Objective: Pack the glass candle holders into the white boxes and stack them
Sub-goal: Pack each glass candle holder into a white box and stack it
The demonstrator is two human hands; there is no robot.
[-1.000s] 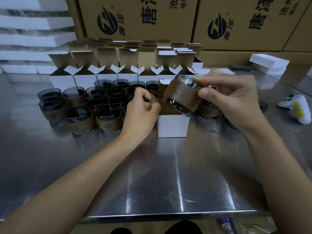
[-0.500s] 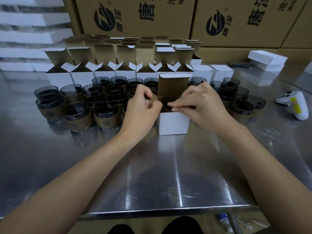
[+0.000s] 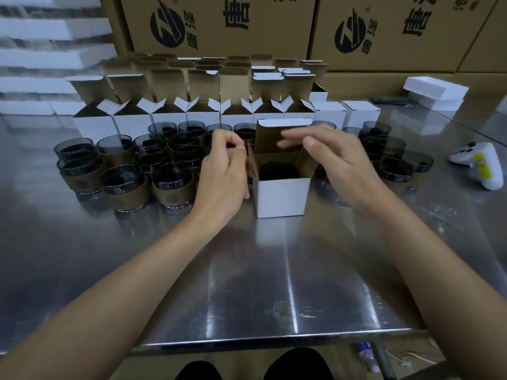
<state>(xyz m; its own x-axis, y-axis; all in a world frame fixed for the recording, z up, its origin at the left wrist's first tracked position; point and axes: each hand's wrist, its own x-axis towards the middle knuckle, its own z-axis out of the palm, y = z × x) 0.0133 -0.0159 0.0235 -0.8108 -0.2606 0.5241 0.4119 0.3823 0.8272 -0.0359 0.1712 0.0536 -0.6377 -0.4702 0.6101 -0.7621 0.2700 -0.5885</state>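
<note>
Holder [image 3: 278, 171] now sits inside the white box [image 3: 281, 197]; left grip [image 3: 223, 167] pinches its flap [image 3: 251, 163], right grip [image 3: 329, 157] has lifted, spread.

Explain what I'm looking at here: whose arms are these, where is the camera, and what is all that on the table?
No machine here: these are a person's two bare arms, filmed by a wide camera worn on the head, looking down. On the metal table stands a white box with a glass candle holder already inside, lid up. The left hand seems to pinch the box's side flap; the right hand, blurred, is open above the box and holds nothing. More candle holders cluster on either side, a row of open boxes waits behind, and a white controller lies on the right.
</note>
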